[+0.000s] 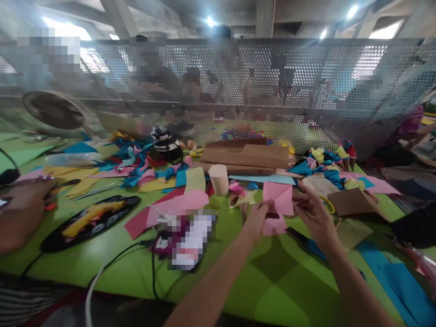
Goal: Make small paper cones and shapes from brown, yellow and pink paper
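Note:
My left hand (256,220) pinches a pink paper sheet (278,196) by its lower left side, raised over the green table. The sheet has a crease, and a lower flap of pink paper shows beneath the fingers. My right hand (316,218) is at the sheet's right edge with its fingers apart; whether the fingertips touch the paper is hard to tell. Below that hand lie scissors with blue handles (315,250), partly hidden by the wrist. Just beyond my left hand are a beige paper roll (218,179) and a cut-out paper star (250,197).
Left of my arms lie a phone (194,243), cables and a black tray (91,222). Another person's arm (22,213) rests at far left. Blue paper (405,281) is at right. Behind stand brown folded paper (245,156), a dark jar (166,145) and a perforated screen (259,81).

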`<state>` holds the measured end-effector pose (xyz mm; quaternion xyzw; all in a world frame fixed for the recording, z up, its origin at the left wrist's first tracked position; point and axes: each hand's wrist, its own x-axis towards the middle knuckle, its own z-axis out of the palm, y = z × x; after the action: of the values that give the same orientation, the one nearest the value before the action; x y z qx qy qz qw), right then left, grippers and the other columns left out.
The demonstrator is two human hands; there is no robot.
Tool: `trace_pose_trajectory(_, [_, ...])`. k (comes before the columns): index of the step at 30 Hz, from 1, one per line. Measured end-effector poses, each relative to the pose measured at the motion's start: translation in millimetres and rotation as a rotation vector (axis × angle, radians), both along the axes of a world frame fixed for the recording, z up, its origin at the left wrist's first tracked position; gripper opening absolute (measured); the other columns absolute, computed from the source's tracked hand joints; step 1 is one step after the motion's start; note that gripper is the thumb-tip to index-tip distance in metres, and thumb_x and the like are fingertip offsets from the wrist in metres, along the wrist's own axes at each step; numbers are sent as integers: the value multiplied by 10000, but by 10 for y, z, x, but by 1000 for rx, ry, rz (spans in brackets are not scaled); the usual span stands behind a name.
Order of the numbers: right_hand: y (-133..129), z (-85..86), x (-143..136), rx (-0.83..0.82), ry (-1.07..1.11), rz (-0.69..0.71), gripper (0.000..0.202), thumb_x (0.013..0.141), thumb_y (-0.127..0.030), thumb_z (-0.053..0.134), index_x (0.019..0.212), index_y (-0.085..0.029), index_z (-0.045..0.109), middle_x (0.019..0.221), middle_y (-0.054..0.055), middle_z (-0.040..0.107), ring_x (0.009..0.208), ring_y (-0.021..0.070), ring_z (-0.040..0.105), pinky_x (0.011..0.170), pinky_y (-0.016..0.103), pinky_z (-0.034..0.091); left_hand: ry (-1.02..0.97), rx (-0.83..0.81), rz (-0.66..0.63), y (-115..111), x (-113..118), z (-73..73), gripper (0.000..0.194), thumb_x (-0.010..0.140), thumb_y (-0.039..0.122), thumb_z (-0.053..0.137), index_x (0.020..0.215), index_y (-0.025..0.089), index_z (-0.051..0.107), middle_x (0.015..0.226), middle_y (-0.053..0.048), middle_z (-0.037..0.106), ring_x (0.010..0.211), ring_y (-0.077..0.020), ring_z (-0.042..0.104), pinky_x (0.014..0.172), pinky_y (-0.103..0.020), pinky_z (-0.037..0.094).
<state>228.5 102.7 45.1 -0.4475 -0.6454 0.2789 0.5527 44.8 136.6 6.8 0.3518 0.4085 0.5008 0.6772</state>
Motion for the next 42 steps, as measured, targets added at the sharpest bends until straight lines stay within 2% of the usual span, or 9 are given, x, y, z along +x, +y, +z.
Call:
trace_pose_trajectory(4, [-11, 23, 10, 83, -337, 12, 464, 819, -66, 588, 1178, -316, 744, 1136, 47, 692, 1032, 243, 659, 862, 340, 523, 30, -37, -64, -40, 47, 35, 332, 786, 473, 783, 887, 161, 728, 864, -81, 727, 769, -198, 675, 831, -360, 503])
trace_pose_trajectory(9, [-9, 52, 32, 72, -362, 49, 329, 778, -41, 617, 961, -258, 783, 941, 42, 720, 896, 228, 686, 788, 316, 533, -86, -76, -116, -38, 34, 177, 338, 663, 365, 883, 877, 138, 751, 864, -78, 743, 768, -179, 667, 784, -325, 517])
trace_pose_trajectory(13, [-11, 72, 2, 63, -325, 100, 233, 800, -115, 688, 943, -268, 791, 1006, 60, 695, 954, 242, 675, 820, 325, 533, -175, -80, -99, -14, 17, 210, 410, 656, 427, 897, 879, 114, 753, 844, -90, 748, 719, -177, 671, 706, -311, 526])
trace_pose_trajectory(18, [-1, 62, -35, 45, -209, -67, 101, 837, -359, 764, 813, -262, 785, 1114, 89, 660, 1047, 279, 640, 888, 375, 517, -122, 8, -201, 1, 34, 152, 423, 708, 434, 870, 959, 107, 776, 864, -105, 762, 809, -209, 705, 758, -325, 542])
trace_pose_trajectory(22, [-9, 69, -47, 27, -167, -70, 149, 862, -373, 740, 787, -247, 769, 1115, 82, 671, 1088, 279, 616, 943, 375, 471, -92, 75, -324, -34, 45, 182, 393, 762, 382, 824, 1087, 166, 780, 996, -109, 779, 921, -242, 724, 823, -358, 567])
trace_pose_trajectory(26, [-30, 71, -77, 23, -135, -115, 188, 883, -349, 713, 747, -226, 676, 817, 24, 625, 811, 211, 585, 759, 316, 446, -97, 37, -395, -76, 54, 210, 458, 744, 284, 828, 1184, 180, 752, 1066, -115, 772, 904, -246, 733, 827, -383, 589])
trace_pose_trajectory(29, [-34, 46, -94, 20, -135, -176, 208, 877, -341, 705, 731, -219, 623, 753, -2, 576, 740, 189, 534, 695, 300, 408, -127, 17, -347, -90, 50, 193, 445, 784, 356, 796, 1173, 145, 750, 1016, -131, 778, 892, -248, 738, 876, -408, 581])
trace_pose_trajectory(34, [-26, -5, -90, -14, -132, -226, 226, 877, -363, 695, 727, -215, 613, 715, -14, 575, 701, 177, 525, 675, 292, 397, -102, 88, -418, -133, 9, 222, 651, 874, 689, 592, 1126, 111, 755, 1020, -166, 765, 959, -272, 721, 888, -418, 567])
trace_pose_trajectory(42, [-27, -47, -92, -69, -68, -219, 228, 881, -419, 705, 788, -215, 661, 756, 15, 666, 711, 189, 571, 688, 306, 443, 86, 177, -371, -161, 86, 318, 498, 800, 553, 761, 1089, 148, 779, 1063, -135, 760, 1033, -280, 689, 843, -365, 570])
